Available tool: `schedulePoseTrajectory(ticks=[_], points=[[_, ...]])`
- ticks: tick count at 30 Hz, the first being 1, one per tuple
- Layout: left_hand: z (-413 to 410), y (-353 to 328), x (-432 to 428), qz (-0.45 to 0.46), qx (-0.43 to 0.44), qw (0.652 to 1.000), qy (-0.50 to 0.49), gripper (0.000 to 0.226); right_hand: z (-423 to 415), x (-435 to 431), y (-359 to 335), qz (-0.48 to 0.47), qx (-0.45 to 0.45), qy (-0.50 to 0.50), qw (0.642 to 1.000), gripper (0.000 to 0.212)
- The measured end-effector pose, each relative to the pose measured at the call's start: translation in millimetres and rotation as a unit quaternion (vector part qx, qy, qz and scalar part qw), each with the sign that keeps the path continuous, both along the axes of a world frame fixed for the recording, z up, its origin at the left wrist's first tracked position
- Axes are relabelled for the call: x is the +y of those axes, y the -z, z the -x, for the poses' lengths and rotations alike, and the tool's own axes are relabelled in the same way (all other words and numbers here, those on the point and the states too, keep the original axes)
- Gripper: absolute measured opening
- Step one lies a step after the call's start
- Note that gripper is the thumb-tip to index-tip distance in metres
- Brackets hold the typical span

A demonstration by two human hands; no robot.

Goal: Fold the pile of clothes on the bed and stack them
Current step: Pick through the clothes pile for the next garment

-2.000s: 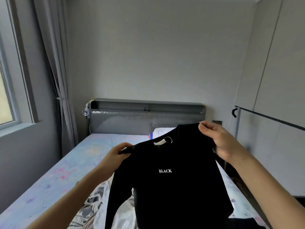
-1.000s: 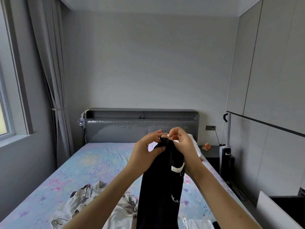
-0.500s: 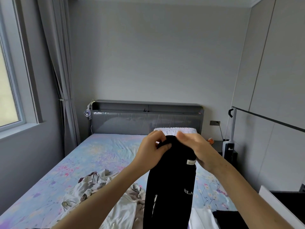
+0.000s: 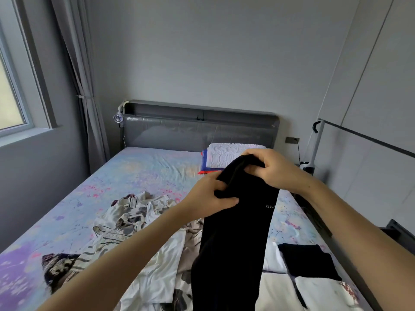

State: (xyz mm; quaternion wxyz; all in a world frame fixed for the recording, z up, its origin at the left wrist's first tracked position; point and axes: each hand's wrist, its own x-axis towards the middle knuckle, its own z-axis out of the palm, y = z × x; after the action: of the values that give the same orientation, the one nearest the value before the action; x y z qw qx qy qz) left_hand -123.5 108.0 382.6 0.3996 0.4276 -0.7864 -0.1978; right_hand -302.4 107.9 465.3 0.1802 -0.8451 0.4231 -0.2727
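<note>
Doubled lengthwise into a long strip with white lettering showing, the black top [image 4: 235, 243] hangs over the bed's [image 4: 146, 169] near edge, its upper end clutched by the left hand [image 4: 211, 198] and the right hand [image 4: 278, 171].

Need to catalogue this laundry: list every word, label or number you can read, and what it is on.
"BLA": white letters on the black shirt, cut off at its folded edge.
Nothing else readable is in view.
</note>
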Motion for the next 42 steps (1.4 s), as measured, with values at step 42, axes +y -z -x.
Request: schedulePoseTrajectory(ticks=[42], points=[[-47, 78, -11, -0.143, 0.126, 0.978, -0.086, 0.021, 39, -31, 68, -0.055, -0.133, 0.110, 0.984, 0.018]])
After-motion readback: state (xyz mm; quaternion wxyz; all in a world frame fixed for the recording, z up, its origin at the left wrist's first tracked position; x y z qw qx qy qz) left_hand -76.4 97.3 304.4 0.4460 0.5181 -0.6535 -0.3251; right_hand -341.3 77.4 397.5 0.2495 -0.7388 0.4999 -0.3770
